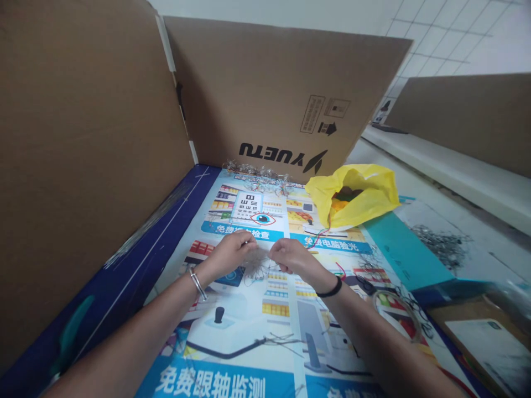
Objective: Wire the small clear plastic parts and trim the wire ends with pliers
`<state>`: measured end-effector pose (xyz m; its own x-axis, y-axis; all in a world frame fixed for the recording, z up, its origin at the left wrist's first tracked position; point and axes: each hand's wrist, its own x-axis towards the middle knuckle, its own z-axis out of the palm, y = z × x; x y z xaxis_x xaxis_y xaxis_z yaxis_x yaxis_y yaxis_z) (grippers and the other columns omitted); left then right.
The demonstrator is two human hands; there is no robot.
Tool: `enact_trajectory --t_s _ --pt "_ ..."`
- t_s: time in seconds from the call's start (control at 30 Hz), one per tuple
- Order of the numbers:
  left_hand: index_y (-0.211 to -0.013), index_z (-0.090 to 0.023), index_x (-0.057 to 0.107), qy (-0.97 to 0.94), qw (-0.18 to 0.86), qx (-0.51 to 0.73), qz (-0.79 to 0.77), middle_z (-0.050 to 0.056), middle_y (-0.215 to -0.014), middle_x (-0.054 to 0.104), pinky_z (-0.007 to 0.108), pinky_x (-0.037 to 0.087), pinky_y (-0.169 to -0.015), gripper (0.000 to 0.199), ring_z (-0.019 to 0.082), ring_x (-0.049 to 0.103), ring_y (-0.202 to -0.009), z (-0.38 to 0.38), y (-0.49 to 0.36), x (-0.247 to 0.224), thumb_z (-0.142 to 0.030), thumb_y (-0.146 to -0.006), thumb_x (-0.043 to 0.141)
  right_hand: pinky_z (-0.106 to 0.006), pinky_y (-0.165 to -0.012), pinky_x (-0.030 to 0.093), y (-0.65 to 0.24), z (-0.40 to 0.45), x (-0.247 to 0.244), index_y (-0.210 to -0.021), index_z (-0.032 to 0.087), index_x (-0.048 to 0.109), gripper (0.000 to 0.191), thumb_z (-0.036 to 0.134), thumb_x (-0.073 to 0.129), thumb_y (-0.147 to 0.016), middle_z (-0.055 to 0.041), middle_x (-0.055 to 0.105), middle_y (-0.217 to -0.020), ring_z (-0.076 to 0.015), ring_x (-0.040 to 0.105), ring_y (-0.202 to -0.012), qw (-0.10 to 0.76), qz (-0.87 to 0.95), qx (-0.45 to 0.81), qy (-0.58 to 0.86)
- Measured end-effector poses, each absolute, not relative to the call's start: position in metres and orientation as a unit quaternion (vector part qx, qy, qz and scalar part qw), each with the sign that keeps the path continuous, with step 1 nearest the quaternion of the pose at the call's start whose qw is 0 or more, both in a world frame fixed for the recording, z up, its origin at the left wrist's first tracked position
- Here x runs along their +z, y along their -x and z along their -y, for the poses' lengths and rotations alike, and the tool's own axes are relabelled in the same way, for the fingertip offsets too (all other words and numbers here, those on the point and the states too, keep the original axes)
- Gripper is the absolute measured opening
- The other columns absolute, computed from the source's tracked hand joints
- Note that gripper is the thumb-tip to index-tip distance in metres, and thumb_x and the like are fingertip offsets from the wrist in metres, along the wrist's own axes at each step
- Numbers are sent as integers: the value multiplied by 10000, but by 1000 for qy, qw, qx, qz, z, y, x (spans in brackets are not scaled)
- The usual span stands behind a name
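Near the middle of the head view, my left hand [233,251] is closed in a pinch, with a silver bangle at its wrist. My right hand [293,255] is also pinched, a short gap away, with a black band on its wrist. What the fingertips hold is too small to make out. Thin wires [258,266] lie or hang in a loose tangle just below and between the hands. Both hands are over a printed poster [244,315] with pictures and blue text bands.
A yellow bag [369,204], open toward me, sits behind my right hand. Silvery wire pieces [261,172] lie by the cardboard wall [265,83]. More dark wires [442,246] are at the right, with a roll of clear tape [397,315] nearer. A teal-handled tool [72,331] lies at left.
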<state>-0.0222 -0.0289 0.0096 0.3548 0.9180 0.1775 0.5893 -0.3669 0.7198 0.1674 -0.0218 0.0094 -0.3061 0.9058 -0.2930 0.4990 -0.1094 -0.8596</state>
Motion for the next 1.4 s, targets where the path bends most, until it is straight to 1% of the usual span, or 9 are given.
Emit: enact_trajectory --t_s 0.1,0.27,0.37,0.57,0.67,0.8,1.03,1.27,1.4 --pt "-701 -176 547 -772 283 286 -492 -20 -666 549 219 363 -603 186 124 505 -669 30 22 10 -245 -822 423 -192 -375 289 -168 21 7 -661 170 553 129 297 548 -679 52 452 -419 -80 415 -377 195 658 472 553" --pt "-710 -187 555 -761 310 271 -501 -36 -589 539 211 355 -560 204 121 507 -614 33 20 10 -249 -828 400 -192 -452 316 -168 20 3 -655 156 591 130 278 552 -678 27 509 -555 -78 430 -490 236 691 446 518" --pt "-707 -187 555 -758 321 270 -499 -39 -568 534 207 350 -545 205 118 501 -593 35 17 9 -253 -825 401 -200 -491 333 -167 20 1 -659 152 603 139 272 540 -688 23 513 -570 -86 435 -525 245 695 458 496" --pt "-683 -183 533 -756 335 275 -492 -36 -576 535 207 357 -543 211 116 501 -592 36 12 7 -270 -825 404 -194 -455 293 -164 23 1 -636 159 583 157 287 528 -707 35 468 -540 -75 390 -495 270 680 469 495" --pt "-708 -187 534 -757 319 289 -491 -36 -589 530 209 361 -549 211 118 501 -605 35 14 7 -269 -836 388 -182 -418 282 -167 23 5 -729 173 562 176 345 523 -732 64 404 -500 -62 349 -438 288 634 535 479" --pt "-745 -189 551 -758 291 303 -499 -30 -615 543 214 363 -558 195 123 504 -624 33 18 8 -243 -834 386 -164 -392 281 -175 21 12 -806 173 550 189 328 563 -698 42 492 -575 -59 413 -452 281 584 581 492" --pt "-727 -187 543 -769 245 303 -507 -21 -634 557 225 371 -602 184 129 515 -652 31 21 11 -232 -832 400 -163 -355 239 -180 18 17 -705 148 574 154 300 570 -684 42 483 -494 -50 406 -400 233 612 558 509" --pt "-785 -184 558 -789 204 300 -496 6 -785 608 243 386 -670 180 140 541 -746 31 21 6 -245 -852 402 -179 -377 300 -175 19 8 -697 167 576 122 287 563 -677 54 466 -475 -67 416 -403 255 638 518 510" --pt "-805 -186 560 -797 186 300 -490 13 -808 609 251 396 -691 188 145 544 -770 31 21 3 -252 -863 395 -177 -385 316 -172 20 4 -693 173 573 130 303 566 -685 55 451 -479 -65 398 -412 267 647 493 517"
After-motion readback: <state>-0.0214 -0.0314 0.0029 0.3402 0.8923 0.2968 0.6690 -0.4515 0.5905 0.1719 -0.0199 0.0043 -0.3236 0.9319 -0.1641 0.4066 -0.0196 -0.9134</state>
